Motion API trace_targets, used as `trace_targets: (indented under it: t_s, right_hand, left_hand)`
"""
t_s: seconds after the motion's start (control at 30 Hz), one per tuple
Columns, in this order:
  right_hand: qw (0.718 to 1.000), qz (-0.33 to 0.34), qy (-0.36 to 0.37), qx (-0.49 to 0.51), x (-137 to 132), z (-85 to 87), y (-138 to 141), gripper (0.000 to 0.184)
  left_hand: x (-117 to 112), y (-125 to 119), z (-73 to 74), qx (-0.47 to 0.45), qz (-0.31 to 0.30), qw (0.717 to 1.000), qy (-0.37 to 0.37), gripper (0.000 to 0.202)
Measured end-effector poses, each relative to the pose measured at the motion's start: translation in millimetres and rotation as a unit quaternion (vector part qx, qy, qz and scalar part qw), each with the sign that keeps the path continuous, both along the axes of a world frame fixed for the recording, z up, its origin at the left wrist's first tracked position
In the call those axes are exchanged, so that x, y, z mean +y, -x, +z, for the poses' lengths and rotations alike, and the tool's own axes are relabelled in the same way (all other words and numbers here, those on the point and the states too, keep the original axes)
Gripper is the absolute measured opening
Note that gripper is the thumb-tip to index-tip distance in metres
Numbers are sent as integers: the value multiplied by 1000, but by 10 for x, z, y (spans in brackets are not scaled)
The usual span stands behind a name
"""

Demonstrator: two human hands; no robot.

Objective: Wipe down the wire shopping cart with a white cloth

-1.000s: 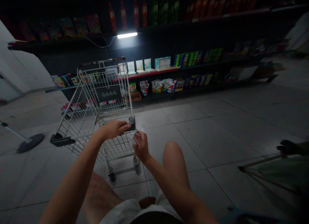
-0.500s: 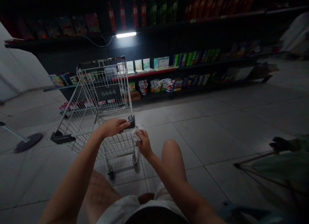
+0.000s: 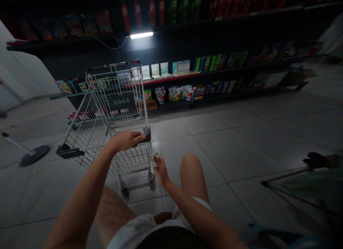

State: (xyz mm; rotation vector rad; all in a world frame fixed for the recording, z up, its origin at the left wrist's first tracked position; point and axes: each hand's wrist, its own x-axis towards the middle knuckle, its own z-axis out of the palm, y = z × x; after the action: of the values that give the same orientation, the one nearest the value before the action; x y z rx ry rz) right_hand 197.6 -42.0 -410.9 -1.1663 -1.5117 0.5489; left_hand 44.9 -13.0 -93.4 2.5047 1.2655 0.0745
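A wire shopping cart (image 3: 125, 159) stands in front of me, with a dark plate carrying round symbols inside it. My left hand (image 3: 128, 140) rests over the cart's near rim at the black corner cap (image 3: 148, 134), its fingers curled round it. Lower and to the right, my right hand (image 3: 161, 170) is closed on a crumpled white cloth (image 3: 153, 162). That cloth is at the side of the cart's basket, just above a front wheel; whether it touches the wires I cannot tell.
Behind the cart runs a dark shelf (image 3: 171, 102) with bottles, snack bags and cans, lit by a tube lamp (image 3: 141, 35). A post with a round base (image 3: 34, 156) stands at left. A folding seat with green fabric (image 3: 311, 184) is at right. My knee (image 3: 190, 166) is close by.
My right hand has moved down with the white cloth, from beside the corner cap to lower along the cart's side. My left hand stays on the rim.
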Motion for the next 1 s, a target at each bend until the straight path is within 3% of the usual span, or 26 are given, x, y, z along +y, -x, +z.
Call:
trace_targets:
  t_s: [0.1, 0.27, 0.33, 0.5, 0.6, 0.73, 0.83, 1.0]
  right_hand:
    - [999, 37, 4, -14, -96, -57, -121, 49]
    - [996, -38, -1, 77, -23, 89, -123, 52]
    - [998, -32, -12, 62, 11, 103, -61, 56]
    - [999, 37, -30, 20, -67, -103, -72, 71]
    - [998, 24, -2, 50, -98, -210, -204, 52]
    - [990, -72, 56, 109, 6, -254, -310, 38]
    - [988, -83, 57, 119, 94, -279, -217, 44]
    - [992, -40, 47, 111, 24, -402, 150, 49]
  left_hand:
    - [-9, 10, -4, 6, -5, 1000, -13, 51]
    - [-21, -9, 4, -4, 1, 1000, -10, 50]
    - [-22, -12, 3, -4, 3, 1000, -12, 49]
    - [-23, 10, -13, 5, 5, 1000, -14, 50]
    - [-24, 21, -18, 4, 4, 1000, -7, 50]
    - [-20, 14, -14, 8, 0, 1000, -13, 50]
    - [-20, 3, -8, 8, -1, 1000, -18, 51]
    - [-22, 21, -15, 3, 2, 1000, -14, 51]
